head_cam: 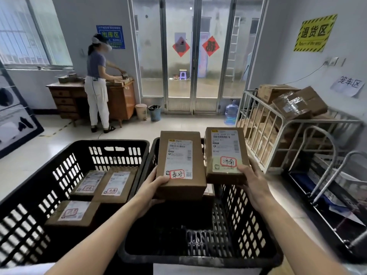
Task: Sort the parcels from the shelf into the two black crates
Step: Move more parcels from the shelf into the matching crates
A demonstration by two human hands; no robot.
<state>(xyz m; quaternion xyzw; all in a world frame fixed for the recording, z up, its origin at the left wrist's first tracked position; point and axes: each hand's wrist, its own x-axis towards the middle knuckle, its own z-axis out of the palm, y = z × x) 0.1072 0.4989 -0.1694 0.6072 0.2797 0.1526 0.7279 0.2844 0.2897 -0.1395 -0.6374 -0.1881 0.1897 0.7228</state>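
Note:
Two black slotted crates stand side by side below me. The left crate point(119, 144) holds three brown labelled parcels point(115, 184) lying flat. Over the right crate point(198, 259) I hold one brown parcel in each hand, labels up. My left hand point(153, 188) grips the near end of the left parcel point(181, 165), whose label has a red-framed handwritten sticker. My right hand point(252, 179) grips the near right corner of the right parcel point(226, 153), which bears a similar red-framed sticker. The inside of the right crate is dark and mostly hidden by the parcels.
A metal cage trolley point(282, 124) piled with cartons stands at the right, with a second metal cart point(327, 175) nearer. Another person point(97, 84) works at a wooden desk point(65, 96) at the back left. Bins point(155, 113) and a water bottle point(231, 114) stand by the glass doors.

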